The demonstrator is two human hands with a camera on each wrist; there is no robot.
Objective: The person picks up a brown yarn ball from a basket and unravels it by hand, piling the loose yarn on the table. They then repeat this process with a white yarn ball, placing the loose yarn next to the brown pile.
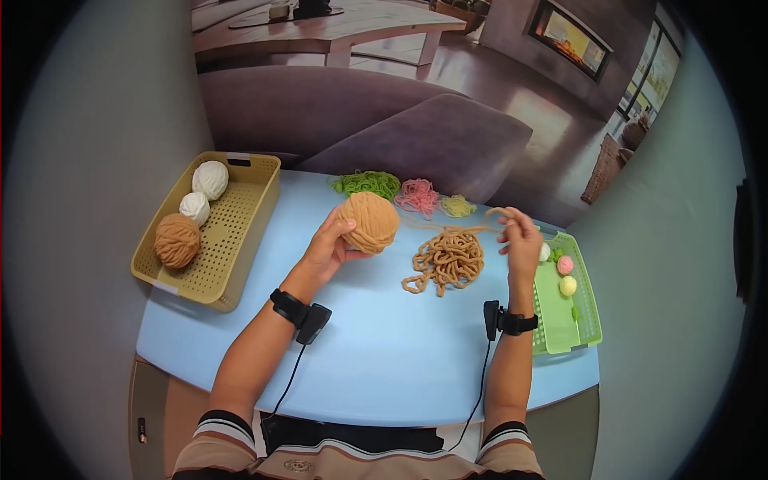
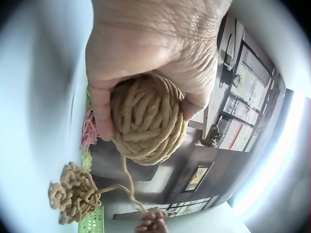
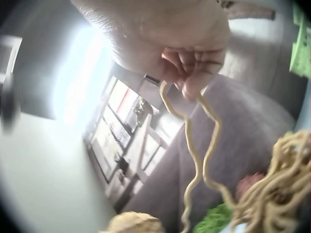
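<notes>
A ball of tan yarn is gripped in my left hand, held above the blue table; in the left wrist view the thumb and fingers curl round the ball's sides. My right hand pinches a tan strand between thumb and fingers, near the green basket. In the right wrist view two lengths of the strand hang from the fingertips of the right hand. A loose tan yarn pile lies on the table between the hands, joined to the strand.
A tan basket at the left holds two white balls and a brown yarn ball. Green, pink and yellow yarn lie along the back edge. A green basket with several small balls stands at the right.
</notes>
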